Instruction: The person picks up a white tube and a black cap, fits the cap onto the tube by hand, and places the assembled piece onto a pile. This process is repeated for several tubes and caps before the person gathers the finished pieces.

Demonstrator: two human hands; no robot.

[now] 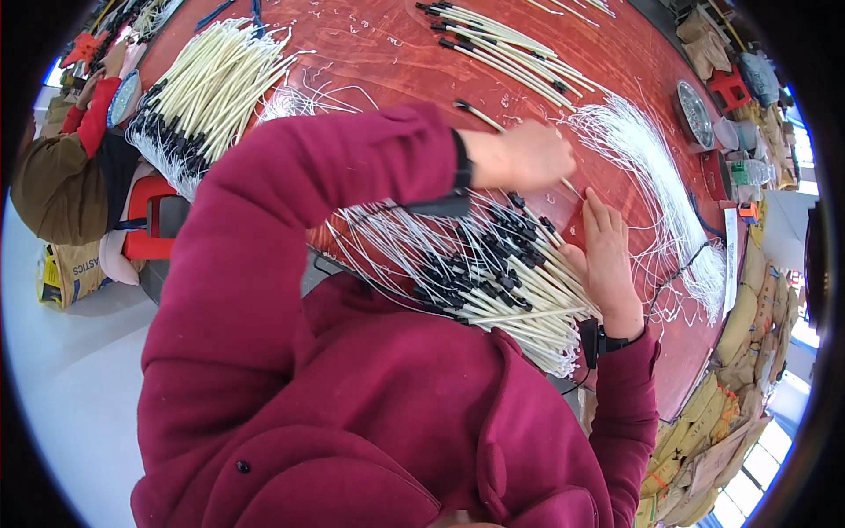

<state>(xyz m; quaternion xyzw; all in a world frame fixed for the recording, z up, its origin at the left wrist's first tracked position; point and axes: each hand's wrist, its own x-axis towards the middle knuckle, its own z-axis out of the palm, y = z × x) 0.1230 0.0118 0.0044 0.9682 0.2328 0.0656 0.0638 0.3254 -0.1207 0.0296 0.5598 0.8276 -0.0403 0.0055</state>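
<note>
My left hand point(528, 157) is closed around a thin cream rod point(480, 115) with a black end piece. The rod slants across the red table, its black end far left and its pale tip near my right fingertips. My right hand point(607, 251) has its fingers stretched out beside that tip, palm side partly hidden. Under and left of it lies a large pile of cream rods point(537, 308) with black ends and white strings point(400, 242), close to my body. The part of the rod inside my left hand is hidden.
On the red table point(370, 53), a small row of similar rods point(506, 48) lies at the far side. White strings point(651, 176) spread at right; a big rod bundle point(220, 75) sits far left. Another person in a red sleeve point(97, 114) is at left, near a red stool point(150, 211).
</note>
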